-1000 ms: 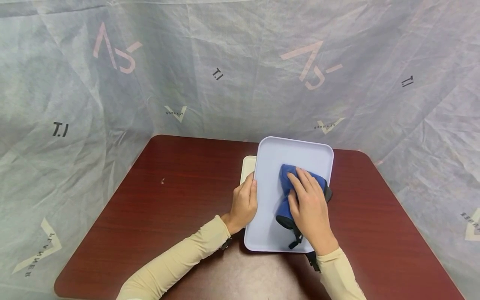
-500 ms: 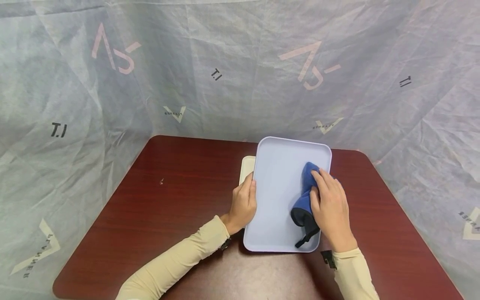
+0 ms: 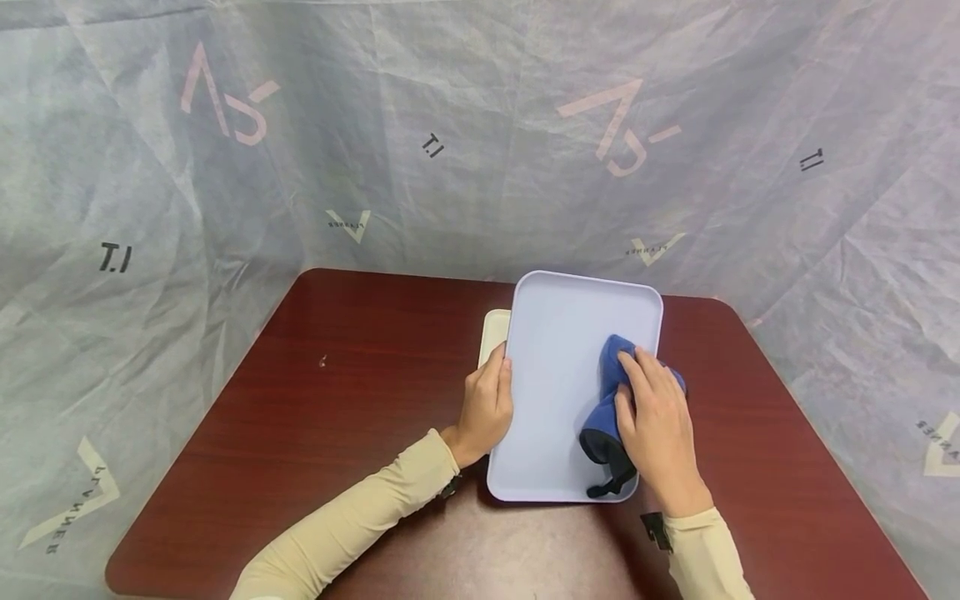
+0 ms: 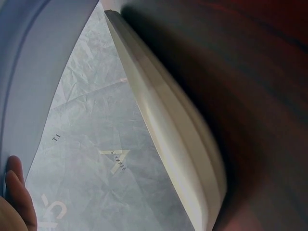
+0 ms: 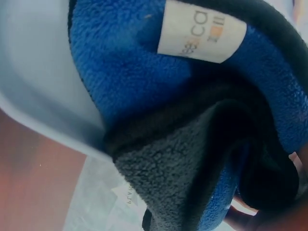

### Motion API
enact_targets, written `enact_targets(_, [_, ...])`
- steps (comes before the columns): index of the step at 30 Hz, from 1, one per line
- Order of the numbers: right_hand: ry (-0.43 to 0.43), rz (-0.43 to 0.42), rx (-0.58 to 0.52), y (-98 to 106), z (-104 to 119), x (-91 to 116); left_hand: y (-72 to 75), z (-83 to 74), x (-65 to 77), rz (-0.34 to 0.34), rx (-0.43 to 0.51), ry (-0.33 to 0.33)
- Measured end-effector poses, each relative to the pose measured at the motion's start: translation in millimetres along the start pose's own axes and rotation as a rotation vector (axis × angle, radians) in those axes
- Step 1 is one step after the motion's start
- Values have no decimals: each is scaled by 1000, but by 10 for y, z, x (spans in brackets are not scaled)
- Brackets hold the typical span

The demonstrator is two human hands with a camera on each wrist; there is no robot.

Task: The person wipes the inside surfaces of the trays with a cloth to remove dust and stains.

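A pale lavender tray point(image 3: 551, 358) is held raised and tilted over the table. My left hand point(image 3: 486, 408) grips its left edge, thumb on the inner side; in the left wrist view fingers point(image 4: 20, 195) show at the tray's edge point(image 4: 45, 72). My right hand point(image 3: 660, 425) holds a bunched blue cleaning cloth point(image 3: 611, 412) against the tray's right side, near the rim. The right wrist view shows the fleecy cloth point(image 5: 125, 82) with dark edging, a grey reverse and a white label point(image 5: 202, 31). The cloth hides part of the tray's right rim.
Behind the lavender tray is a cream tray point(image 3: 492, 333), mostly hidden; its edge point(image 4: 166, 115) shows in the left wrist view. The reddish-brown table point(image 3: 360, 367) carries a tiny speck point(image 3: 322, 361) at left. Grey printed sheeting point(image 3: 480, 142) hangs around it.
My right hand has wiped the cloth rightward across the tray to its right rim, then slid slightly down. The left hand and the tray have stayed almost still.
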State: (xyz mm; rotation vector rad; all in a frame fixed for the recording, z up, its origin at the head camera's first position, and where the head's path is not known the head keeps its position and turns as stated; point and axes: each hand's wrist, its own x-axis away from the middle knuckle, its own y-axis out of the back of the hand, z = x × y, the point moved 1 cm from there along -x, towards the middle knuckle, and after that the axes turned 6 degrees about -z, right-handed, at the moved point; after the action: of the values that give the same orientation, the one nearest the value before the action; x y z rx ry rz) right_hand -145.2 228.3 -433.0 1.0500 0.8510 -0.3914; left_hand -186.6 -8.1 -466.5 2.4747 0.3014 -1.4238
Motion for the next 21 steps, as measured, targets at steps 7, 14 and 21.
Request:
enact_targets(7, [8,4,-10,-18,65,-20,7,-13,9,15,26,18])
enact_targets(14, [76,-6,-53,-78,259,-86,3,-6,8,12,29,17])
enact_targets(21, [166,-13,-78,-203,553,-146,13,-14,4,8,29,17])
